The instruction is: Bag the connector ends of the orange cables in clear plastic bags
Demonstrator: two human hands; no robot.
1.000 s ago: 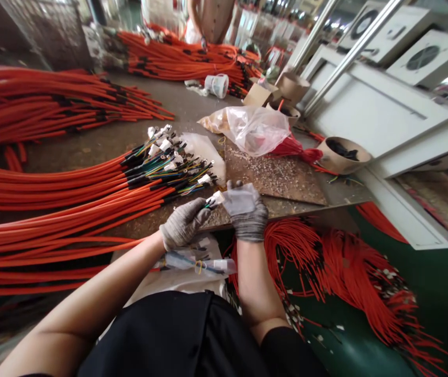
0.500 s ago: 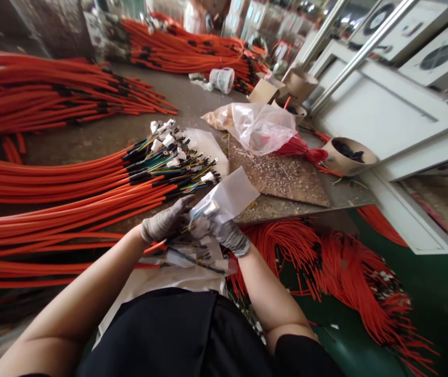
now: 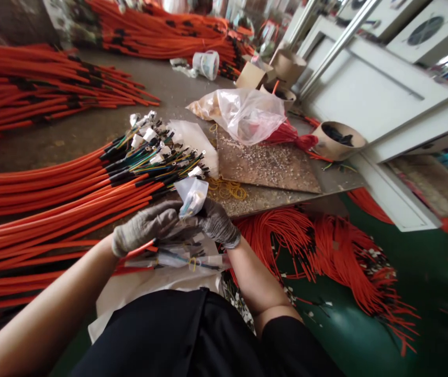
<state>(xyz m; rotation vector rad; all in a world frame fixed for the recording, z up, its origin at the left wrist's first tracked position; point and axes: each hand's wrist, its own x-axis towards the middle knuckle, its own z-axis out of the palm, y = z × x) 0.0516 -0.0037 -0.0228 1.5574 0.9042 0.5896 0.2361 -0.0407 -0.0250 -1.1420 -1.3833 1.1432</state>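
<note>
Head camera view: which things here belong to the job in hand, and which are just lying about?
Part of the job: left gloved hand, right gloved hand, small clear plastic bag, orange cables with white-tagged wire ends.

Just lying about: yellow rubber bands, tape roll, crumpled plastic bag, tan bowl of dark parts.

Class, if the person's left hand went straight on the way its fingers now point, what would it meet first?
The left hand would probably meet the right hand first, just below the small plastic bag, though depth is hard to judge from this view.
</note>
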